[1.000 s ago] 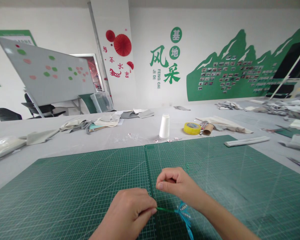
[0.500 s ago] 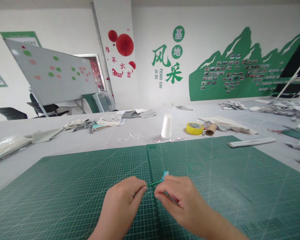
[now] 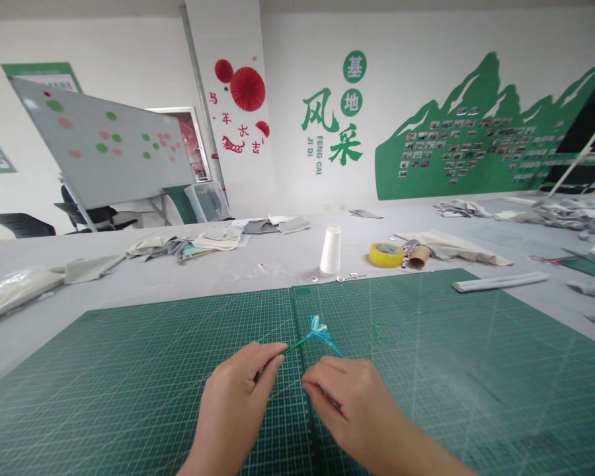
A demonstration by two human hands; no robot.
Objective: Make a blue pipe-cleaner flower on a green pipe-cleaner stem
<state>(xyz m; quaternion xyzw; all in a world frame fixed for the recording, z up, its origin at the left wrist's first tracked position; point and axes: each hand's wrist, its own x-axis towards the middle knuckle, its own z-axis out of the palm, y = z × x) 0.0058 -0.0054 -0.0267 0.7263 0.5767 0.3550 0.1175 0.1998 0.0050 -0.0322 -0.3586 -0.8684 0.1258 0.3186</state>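
Looks like positioning: left hand [image 3: 240, 400] pinches stem [image 3: 296, 344], flower [image 3: 318, 329] at its 2 o'clock; right hand [image 3: 359, 400] curled, grip unclear. Next probably needs stem steady.

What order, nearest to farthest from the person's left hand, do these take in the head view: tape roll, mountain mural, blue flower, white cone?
1. Blue flower: on the green stem the left hand pinches.
2. White cone: upright on the table, ahead and rightward.
3. Yellow tape roll: on the table, right of the cone.
4. Mountain mural: on the far wall, right.
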